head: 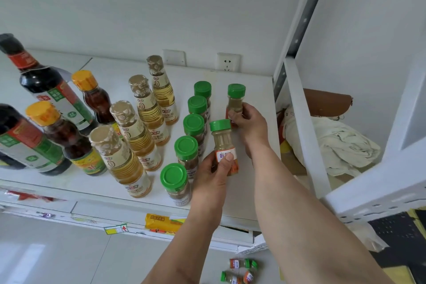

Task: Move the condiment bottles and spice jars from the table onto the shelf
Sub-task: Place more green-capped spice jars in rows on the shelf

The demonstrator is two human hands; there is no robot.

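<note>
My left hand [213, 175] grips a green-capped spice jar [223, 143] low on its body, upright over the white shelf [253, 180]. My right hand [250, 122] holds a second green-capped spice jar [235, 100] farther back on the shelf, near its right end. Just left of both stands a row of several green-capped spice jars [193, 125]. Vinegar bottles [133, 136], oil bottles with orange caps [62, 136] and dark soy sauce bottles [43, 83] stand in rows to the left. Below, spice jars [241, 271] lie on their sides on a pale surface.
A white shelf upright [299, 122] rises at the right end of the shelf board. Behind it lie a white cloth [334, 145] and a brown object [327, 104]. A wall socket [227, 62] sits on the back wall. A yellow price tag [161, 222] hangs on the shelf's front edge.
</note>
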